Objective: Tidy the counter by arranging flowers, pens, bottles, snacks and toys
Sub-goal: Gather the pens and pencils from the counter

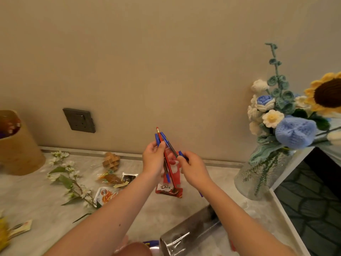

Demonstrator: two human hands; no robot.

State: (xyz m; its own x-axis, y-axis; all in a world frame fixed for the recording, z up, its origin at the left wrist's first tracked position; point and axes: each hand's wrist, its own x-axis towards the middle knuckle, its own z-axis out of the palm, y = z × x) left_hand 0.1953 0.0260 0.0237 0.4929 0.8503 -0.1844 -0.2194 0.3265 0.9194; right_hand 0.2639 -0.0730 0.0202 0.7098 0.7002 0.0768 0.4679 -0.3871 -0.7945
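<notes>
Marble counter, pens near-upright, caps up

"Dove" is printed in white script on the red snack wrapper lying on the counter.

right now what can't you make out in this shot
- Head view: the cylinder's contents, cut by the left edge and blurred.
- The clear bottle lying low: arms cross it and blur hides what's inside.
- Pens: the left hand and right hand hide the count.

A dark wall socket sits on the beige wall above the marble counter.
</notes>
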